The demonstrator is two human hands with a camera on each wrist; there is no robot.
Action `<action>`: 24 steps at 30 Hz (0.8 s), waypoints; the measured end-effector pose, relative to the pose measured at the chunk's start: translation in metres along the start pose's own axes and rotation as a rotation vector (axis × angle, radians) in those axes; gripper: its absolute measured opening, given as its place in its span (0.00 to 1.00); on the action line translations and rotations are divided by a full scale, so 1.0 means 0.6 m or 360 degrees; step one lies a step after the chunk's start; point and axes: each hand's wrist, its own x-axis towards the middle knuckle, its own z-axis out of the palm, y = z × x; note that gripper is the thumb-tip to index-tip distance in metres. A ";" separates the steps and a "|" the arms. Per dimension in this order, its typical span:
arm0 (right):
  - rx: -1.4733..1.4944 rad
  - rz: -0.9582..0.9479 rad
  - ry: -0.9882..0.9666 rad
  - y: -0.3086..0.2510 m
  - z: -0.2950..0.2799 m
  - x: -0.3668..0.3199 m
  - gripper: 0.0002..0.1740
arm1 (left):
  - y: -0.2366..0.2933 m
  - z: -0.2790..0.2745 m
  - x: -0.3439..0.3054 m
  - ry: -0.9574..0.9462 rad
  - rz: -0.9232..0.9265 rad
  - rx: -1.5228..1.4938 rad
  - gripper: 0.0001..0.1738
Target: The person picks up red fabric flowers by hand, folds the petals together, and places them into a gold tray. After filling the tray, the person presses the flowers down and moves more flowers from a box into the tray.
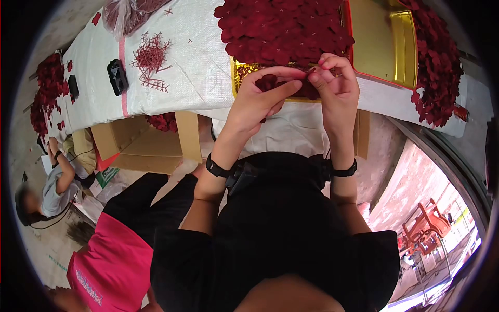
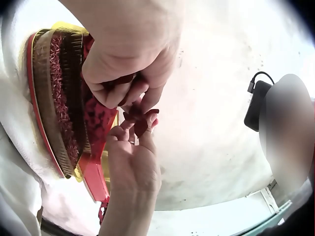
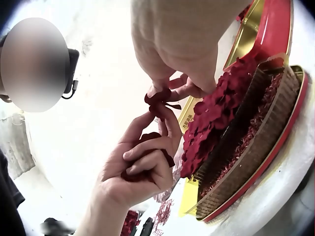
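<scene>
Both hands meet over the near edge of a gold tray. My left hand curls its lower fingers round several dark red fabric petal pieces in the palm. Its thumb and forefinger pinch a small dark red flower. From the other side, the thumb and fingers of my right hand pinch the same flower, which shows between the fingertips in the left wrist view. Behind the hands, a thick layer of dark red flower pieces covers most of the tray.
Right of the tray stands a red-edged gold box, with a heap of red petals beyond. Thin red stamens and a black device lie left on the white cloth. An open cardboard box sits below; another person in pink is at left.
</scene>
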 end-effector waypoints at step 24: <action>0.0170 0.0111 0.0232 -0.027 0.008 -0.006 0.15 | -0.021 0.005 0.011 0.0090 0.0102 -0.0195 0.14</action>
